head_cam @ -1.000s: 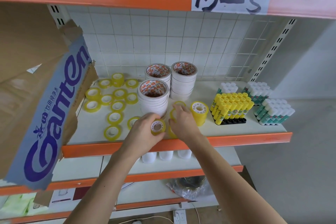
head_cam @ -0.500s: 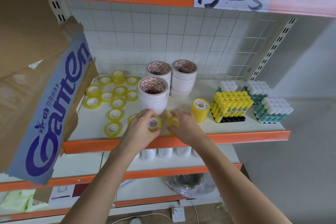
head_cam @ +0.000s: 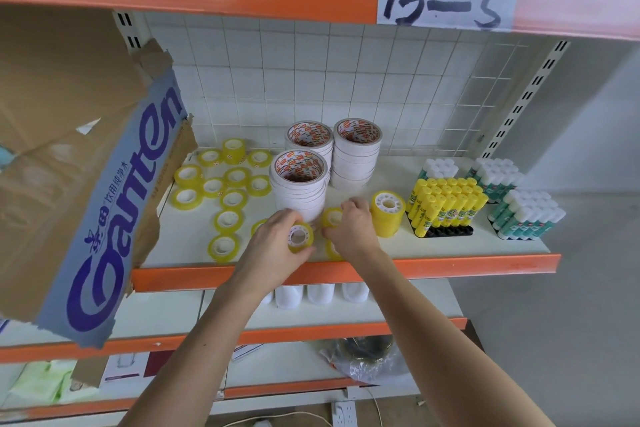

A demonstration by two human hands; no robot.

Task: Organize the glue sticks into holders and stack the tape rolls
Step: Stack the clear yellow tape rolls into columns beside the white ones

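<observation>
Left hand (head_cam: 277, 246) up first — it has a small yellow roll (head_cam: 300, 238) pinched between thumb and fingers, lifted just above the shelf (head_cam: 450, 262) front, hole facing me. Over the last second it has edged right with that roll, closing on the other hand, and I read that as lining up a stack. Behind it on the left, the loose rolls (head_cam: 225, 198) lie flat and scattered, untouched, with one short stack (head_cam: 234, 150) at the back; the white stacks (head_cam: 300, 184) sit mid-shelf as before.

Right hand (head_cam: 353, 229) now — fingers curled down over a cluster of rolls (head_cam: 331, 217) at the shelf front, gripping at least one; how many sit under the palm I can't tell. It has shifted a touch toward the left hand. Just beside it, the tall roll (head_cam: 388, 213) hasn't budged.

Far right, yellow glue sticks (head_cam: 446, 204) in their black holder (head_cam: 446, 231), white-capped sticks (head_cam: 526, 215) behind and beside — that half looks sorted. Stacking is what's left.
</observation>
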